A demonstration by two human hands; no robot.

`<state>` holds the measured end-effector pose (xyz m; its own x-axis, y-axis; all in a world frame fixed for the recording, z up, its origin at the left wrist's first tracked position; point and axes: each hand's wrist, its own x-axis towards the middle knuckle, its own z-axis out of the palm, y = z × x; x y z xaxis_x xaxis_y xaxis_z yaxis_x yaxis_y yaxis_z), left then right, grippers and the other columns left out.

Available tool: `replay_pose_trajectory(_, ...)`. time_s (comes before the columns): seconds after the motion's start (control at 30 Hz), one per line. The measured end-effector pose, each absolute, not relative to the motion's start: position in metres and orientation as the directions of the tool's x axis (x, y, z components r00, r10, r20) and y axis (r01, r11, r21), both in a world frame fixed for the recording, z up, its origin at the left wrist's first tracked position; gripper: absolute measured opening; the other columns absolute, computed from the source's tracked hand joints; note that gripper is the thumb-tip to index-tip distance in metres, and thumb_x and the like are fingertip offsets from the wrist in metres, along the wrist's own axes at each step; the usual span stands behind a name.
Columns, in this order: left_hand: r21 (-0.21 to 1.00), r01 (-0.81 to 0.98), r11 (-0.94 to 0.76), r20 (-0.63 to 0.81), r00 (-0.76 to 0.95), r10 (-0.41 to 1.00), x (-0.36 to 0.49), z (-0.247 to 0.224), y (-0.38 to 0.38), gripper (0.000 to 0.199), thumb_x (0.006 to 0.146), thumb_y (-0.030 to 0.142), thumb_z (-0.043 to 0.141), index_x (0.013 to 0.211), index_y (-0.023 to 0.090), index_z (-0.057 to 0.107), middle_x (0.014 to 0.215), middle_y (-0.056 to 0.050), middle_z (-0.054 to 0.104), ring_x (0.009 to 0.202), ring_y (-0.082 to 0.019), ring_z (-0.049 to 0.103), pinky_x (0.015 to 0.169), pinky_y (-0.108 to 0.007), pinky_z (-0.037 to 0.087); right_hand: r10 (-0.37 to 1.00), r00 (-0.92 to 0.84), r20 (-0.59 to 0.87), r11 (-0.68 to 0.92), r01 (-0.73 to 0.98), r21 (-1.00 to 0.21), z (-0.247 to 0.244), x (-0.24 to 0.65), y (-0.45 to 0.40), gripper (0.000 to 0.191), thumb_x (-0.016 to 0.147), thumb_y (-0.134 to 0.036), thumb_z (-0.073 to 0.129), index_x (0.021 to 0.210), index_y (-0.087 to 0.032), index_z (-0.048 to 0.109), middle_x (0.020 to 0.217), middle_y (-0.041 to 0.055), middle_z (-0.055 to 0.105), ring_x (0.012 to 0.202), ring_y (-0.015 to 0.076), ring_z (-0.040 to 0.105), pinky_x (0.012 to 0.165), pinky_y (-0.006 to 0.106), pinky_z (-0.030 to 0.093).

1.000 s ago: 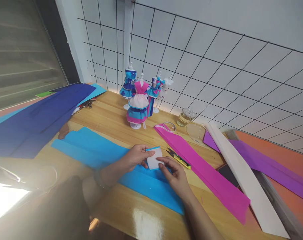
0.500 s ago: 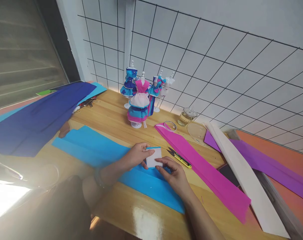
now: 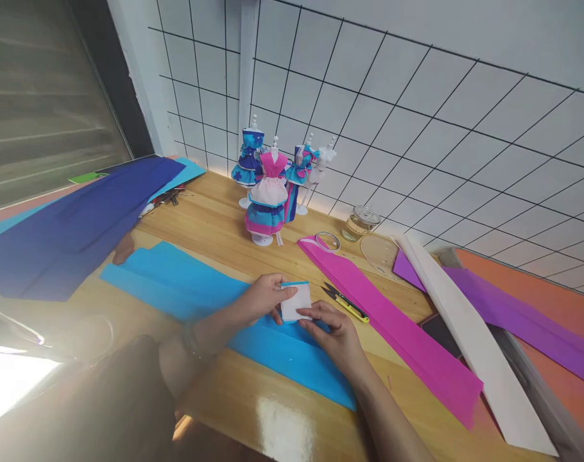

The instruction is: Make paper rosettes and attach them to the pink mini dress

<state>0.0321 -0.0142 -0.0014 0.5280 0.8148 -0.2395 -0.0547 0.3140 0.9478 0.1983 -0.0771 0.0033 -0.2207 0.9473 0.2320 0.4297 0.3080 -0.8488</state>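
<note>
A small white piece with blue strips along its upper and lower edges (image 3: 298, 300) is held between both hands; whether it is paper or cloth I cannot tell. My left hand (image 3: 267, 296) is closed on its left side, thumb on top. My right hand (image 3: 331, 330) pinches its lower right corner with thumb and fingers. Beneath the hands a long folded blue sheet (image 3: 186, 282) lies across the wooden table. Yellow-handled thread snips (image 3: 347, 303) rest just right of the hands, beside a folded pink sheet (image 3: 398, 327).
Several miniature dress forms in colourful dresses (image 3: 267, 192) stand at the back. A roll of tape (image 3: 328, 242) and a glass jar (image 3: 362, 223) sit near the tiled wall. White (image 3: 484, 346) and purple sheets (image 3: 523, 314) lie right, dark blue sheets (image 3: 90, 218) left.
The hands and the white piece stay almost in place. My right fingers have slid slightly left along the lower edge, where more of the blue strip shows.
</note>
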Motion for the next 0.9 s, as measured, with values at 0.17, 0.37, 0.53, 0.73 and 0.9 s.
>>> replay_pose_trajectory(0.17, 0.94, -0.053, 0.336, -0.257, 0.535, 0.805, 0.0321, 0.0004, -0.0139, 0.034, 0.066, 0.042, 0.06, 0.079, 0.013, 0.049, 0.056, 0.0, 0.055, 0.041, -0.008, 0.05, 0.031, -0.016, 0.04, 0.941, -0.222, 0.255, 0.329, 0.428, -0.842, 0.004, 0.1984, -0.0774, 0.017, 0.076, -0.023, 0.058, 0.09, -0.025, 0.068, 0.074, 0.0031, 0.056, 0.071, 0.0155, 0.054, 0.061, 0.026, 0.043)
replay_pose_trajectory(0.37, 0.934, -0.065, 0.352, -0.265, 0.533, 0.803, 0.0321, 0.0006, -0.0142, 0.034, 0.066, 0.039, 0.062, 0.083, 0.013, 0.048, 0.062, -0.002, 0.058, 0.044, -0.009, 0.052, 0.034, -0.018, 0.042, 0.94, -0.214, 0.267, 0.335, 0.421, -0.843, 0.0058, 0.1983, -0.0771, 0.015, 0.077, -0.024, 0.057, 0.086, -0.024, 0.068, 0.075, 0.0038, 0.057, 0.072, 0.0157, 0.055, 0.063, 0.027, 0.043)
replay_pose_trajectory(0.53, 0.931, -0.118, 0.347, -0.236, 0.53, 0.814, 0.0307, 0.0032, -0.0157, 0.048, 0.066, 0.038, 0.063, 0.104, 0.015, 0.043, 0.078, -0.007, 0.061, 0.057, -0.013, 0.059, 0.043, -0.022, 0.048, 0.948, -0.158, 0.276, 0.318, 0.43, -0.845, 0.0044, 0.2003, -0.0769, 0.014, 0.078, -0.027, 0.055, 0.083, -0.022, 0.066, 0.077, 0.0047, 0.059, 0.074, 0.0168, 0.055, 0.065, 0.029, 0.044)
replay_pose_trajectory(0.73, 0.937, -0.132, 0.323, -0.21, 0.524, 0.826, 0.0336, 0.0074, -0.0191, 0.058, 0.068, 0.041, 0.061, 0.117, 0.018, 0.038, 0.096, -0.011, 0.058, 0.075, -0.018, 0.061, 0.059, -0.03, 0.049, 0.959, -0.02, 0.283, 0.263, 0.438, -0.86, -0.0001, 0.2039, -0.0734, 0.013, 0.077, -0.029, 0.056, 0.08, -0.021, 0.065, 0.077, 0.0044, 0.06, 0.073, 0.0171, 0.055, 0.063, 0.028, 0.042)
replay_pose_trajectory(0.9, 0.983, 0.139, -0.123, 0.073, 0.322, 0.944, 0.0353, 0.0015, -0.0213, 0.043, 0.064, 0.039, 0.063, 0.101, 0.019, 0.057, 0.092, -0.006, 0.057, 0.079, -0.015, 0.054, 0.066, -0.025, 0.044, 0.97, 0.076, 0.232, 0.184, 0.397, -0.899, -0.0016, 0.2064, -0.0699, 0.017, 0.075, -0.034, 0.056, 0.078, -0.019, 0.065, 0.076, 0.0042, 0.06, 0.069, 0.0169, 0.053, 0.061, 0.027, 0.04)
